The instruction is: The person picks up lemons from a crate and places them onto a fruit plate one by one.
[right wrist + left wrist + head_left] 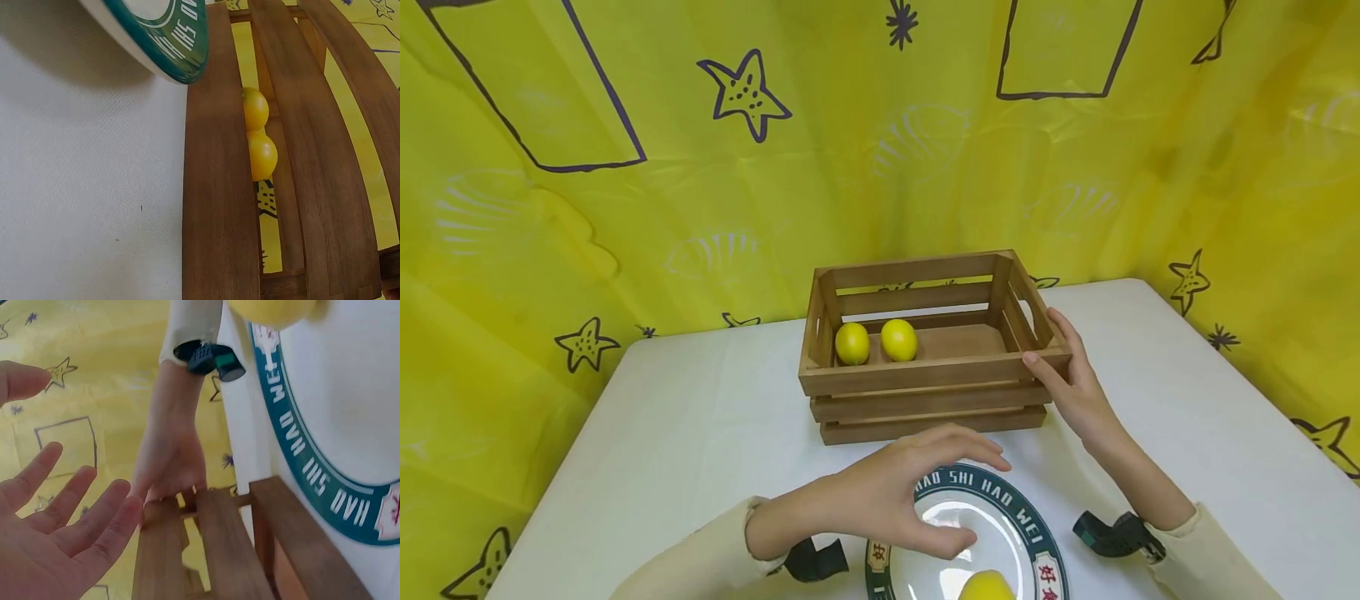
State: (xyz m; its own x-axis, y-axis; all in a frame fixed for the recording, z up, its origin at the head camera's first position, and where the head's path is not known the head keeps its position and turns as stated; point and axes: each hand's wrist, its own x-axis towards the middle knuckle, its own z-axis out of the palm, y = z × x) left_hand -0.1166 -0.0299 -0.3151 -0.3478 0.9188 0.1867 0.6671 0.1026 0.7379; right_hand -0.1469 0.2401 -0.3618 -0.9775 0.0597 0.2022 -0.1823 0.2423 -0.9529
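Observation:
A slatted wooden crate (925, 377) stands on the table with two yellow lemons (852, 343) inside at its left end. My right hand (1082, 400) grips the crate's right end, thumb at the front corner and fingers at the end panel. Over the round plate (1030, 529), which has a green lettered rim, hovers my left hand (895, 492). Its fingers and thumb are spread in a loose curve with nothing between them. Another lemon (987, 586) is on the plate below that hand, partly cut off by the frame. In the right wrist view the lemons (262, 156) show between the crate's slats.
A white tabletop (700, 417) carries the crate and plate. Behind it hangs a yellow curtain (820, 183) with starfish drawings, close to the crate's back. Each wrist wears a dark camera mount (1116, 535). The plate lies just in front of the crate.

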